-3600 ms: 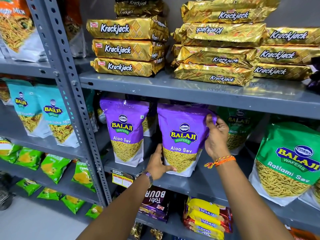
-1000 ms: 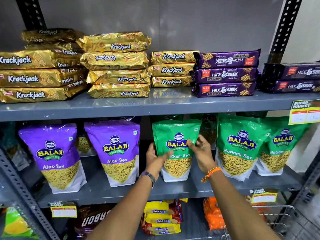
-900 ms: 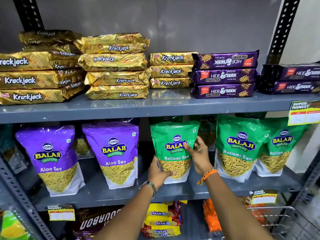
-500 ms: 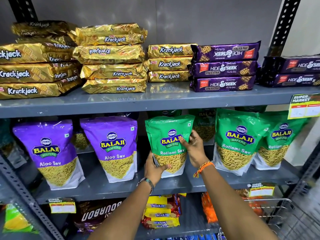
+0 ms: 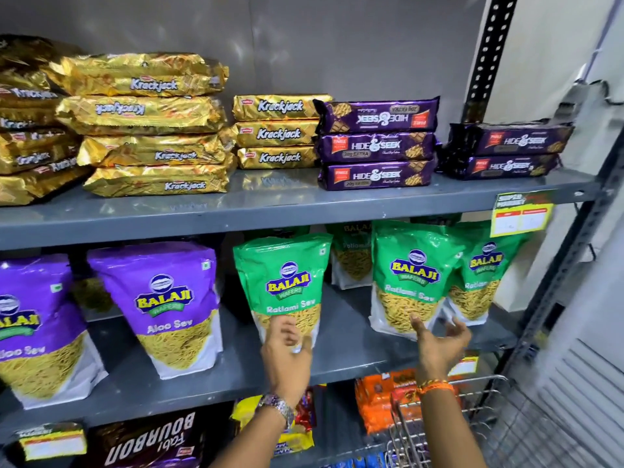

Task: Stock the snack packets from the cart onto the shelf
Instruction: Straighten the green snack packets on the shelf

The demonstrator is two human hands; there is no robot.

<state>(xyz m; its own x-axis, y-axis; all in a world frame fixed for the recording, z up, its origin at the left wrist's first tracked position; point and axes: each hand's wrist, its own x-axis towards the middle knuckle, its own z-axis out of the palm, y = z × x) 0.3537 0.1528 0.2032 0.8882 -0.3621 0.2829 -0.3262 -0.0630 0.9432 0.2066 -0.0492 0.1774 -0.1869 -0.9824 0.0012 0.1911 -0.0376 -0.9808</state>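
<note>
A green Balaji Ratlami Sev packet stands upright on the grey middle shelf. My left hand is in front of its lower edge with fingers apart, touching or just off it. My right hand hovers open, palm up, off to the right and in front of another green Ratlami Sev packet. Two purple Aloo Sev packets stand to the left. The wire cart shows at the lower right, under my right wrist.
The upper shelf carries stacks of gold Krackjack packs and purple Hide & Seek packs. Biscuit packs fill the shelf below. A perforated steel upright and a price tag are at the right.
Both hands have come off the green Ratlami Sev packet, which now stands on its own. My right hand moved right and opened; my left hand dropped to the packet's base.
</note>
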